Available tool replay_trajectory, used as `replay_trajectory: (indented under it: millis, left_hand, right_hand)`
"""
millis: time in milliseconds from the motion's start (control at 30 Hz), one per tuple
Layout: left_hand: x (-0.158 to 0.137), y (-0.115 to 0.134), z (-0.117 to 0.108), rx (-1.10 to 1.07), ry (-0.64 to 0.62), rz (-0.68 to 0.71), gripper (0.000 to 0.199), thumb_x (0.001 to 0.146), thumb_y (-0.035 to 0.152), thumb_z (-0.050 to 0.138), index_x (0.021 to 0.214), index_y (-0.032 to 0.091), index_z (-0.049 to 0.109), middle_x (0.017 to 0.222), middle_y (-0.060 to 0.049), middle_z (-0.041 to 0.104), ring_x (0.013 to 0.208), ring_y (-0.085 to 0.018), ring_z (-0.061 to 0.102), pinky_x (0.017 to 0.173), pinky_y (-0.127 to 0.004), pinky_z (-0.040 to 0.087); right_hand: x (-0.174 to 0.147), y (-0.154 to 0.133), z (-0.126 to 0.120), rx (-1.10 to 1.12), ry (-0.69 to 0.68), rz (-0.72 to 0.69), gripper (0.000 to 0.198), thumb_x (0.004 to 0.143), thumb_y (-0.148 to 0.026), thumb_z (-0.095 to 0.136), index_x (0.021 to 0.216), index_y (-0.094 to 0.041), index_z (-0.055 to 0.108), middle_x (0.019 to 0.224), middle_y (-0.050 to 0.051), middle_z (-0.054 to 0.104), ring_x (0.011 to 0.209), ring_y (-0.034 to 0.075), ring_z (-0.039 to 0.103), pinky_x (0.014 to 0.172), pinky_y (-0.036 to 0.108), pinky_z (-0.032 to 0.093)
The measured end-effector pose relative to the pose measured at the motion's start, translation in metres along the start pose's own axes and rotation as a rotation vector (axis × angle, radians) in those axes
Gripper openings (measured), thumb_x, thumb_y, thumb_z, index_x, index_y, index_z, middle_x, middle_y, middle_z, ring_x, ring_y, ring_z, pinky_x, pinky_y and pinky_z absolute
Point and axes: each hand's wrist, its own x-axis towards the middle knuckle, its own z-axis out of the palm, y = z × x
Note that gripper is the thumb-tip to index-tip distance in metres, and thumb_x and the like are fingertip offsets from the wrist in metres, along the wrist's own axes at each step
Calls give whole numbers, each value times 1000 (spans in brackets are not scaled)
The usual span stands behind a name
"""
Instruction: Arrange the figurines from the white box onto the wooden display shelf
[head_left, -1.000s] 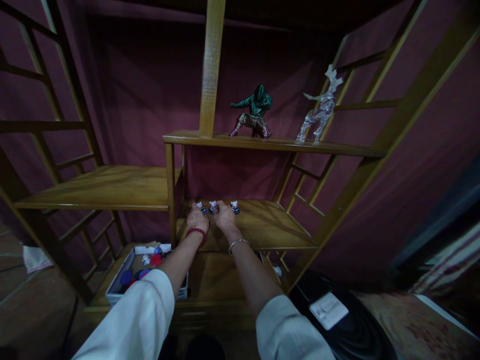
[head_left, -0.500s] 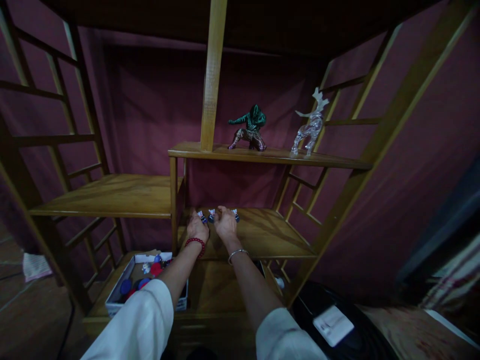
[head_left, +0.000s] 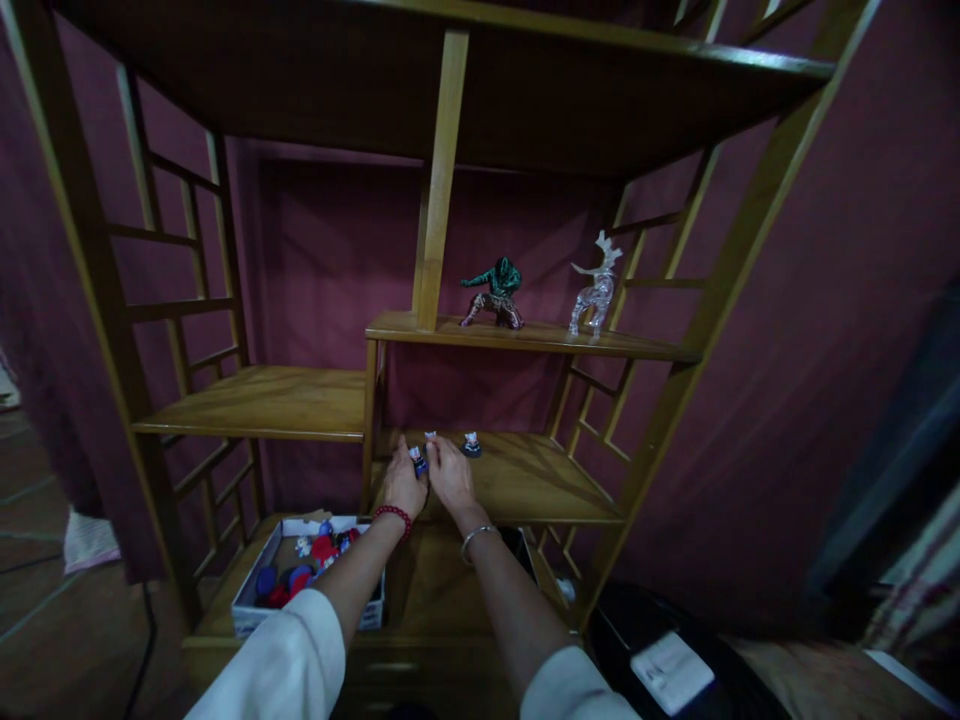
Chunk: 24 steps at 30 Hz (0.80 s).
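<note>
My left hand (head_left: pixel 405 487), with a red bead bracelet, is closed around a small white-and-dark figurine (head_left: pixel 418 461) above the lower shelf. My right hand (head_left: pixel 451 478), wearing a silver bangle, is beside it with its fingers drawn together. Its fingertips are close to a second small figurine (head_left: pixel 430 436), of which only the top shows; whether they grip it is hidden. To the right of my hands, a third small figurine (head_left: pixel 471 445) stands upright on the lower shelf (head_left: pixel 536 482), apart from both hands.
On the upper shelf (head_left: pixel 547 339) are a green-and-bronze crouching figure (head_left: pixel 495 292) and a clear deer figurine (head_left: pixel 596 287). Below left sits a white box (head_left: pixel 247 618) of red and blue pieces. A wooden post (head_left: pixel 442 180) and a left shelf (head_left: pixel 262 400) flank the space.
The view has tilted up and drawn back a little. My left hand has brought its figurine towards the shelf's front. My right hand has come closer to my left; the third figurine stays put.
</note>
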Motion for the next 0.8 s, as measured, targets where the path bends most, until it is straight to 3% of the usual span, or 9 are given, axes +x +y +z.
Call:
replay_trajectory:
  millis: [133,267,500,800]
  left_hand:
    - [-11,-3,-5,-108,-3,42,69,68,12,50,131,5,22,127,-21,39,116,-23,40,93,-30,35]
    - [-17,-9,-8,-199,28,50,67,68,14,50,130,3,24,122,-21,44,116,-23,41,94,-32,34]
    - [-31,-18,-13,-276,-4,202,74,65,15,53,131,3,22,128,-20,39,118,-23,38,99,-37,30]
    - [-54,-20,-32,-398,-92,108,69,63,10,51,128,6,30,124,-17,45,114,-21,43,98,-35,31]
  right_hand:
    - [-9,-11,-7,-19,-103,-33,34,88,-37,29,95,-21,58,93,4,63,87,15,55,74,23,37]
    - [-21,-19,-11,-44,-167,-21,35,84,-46,33,91,-22,59,89,3,63,81,15,56,67,23,37]
    - [-34,-24,-17,-16,-119,-7,25,79,-42,46,84,-20,58,82,3,60,76,14,55,64,21,36]
    - [-51,-41,-24,-62,-118,-76,22,79,-39,45,75,-20,56,73,1,55,68,12,53,61,21,34]
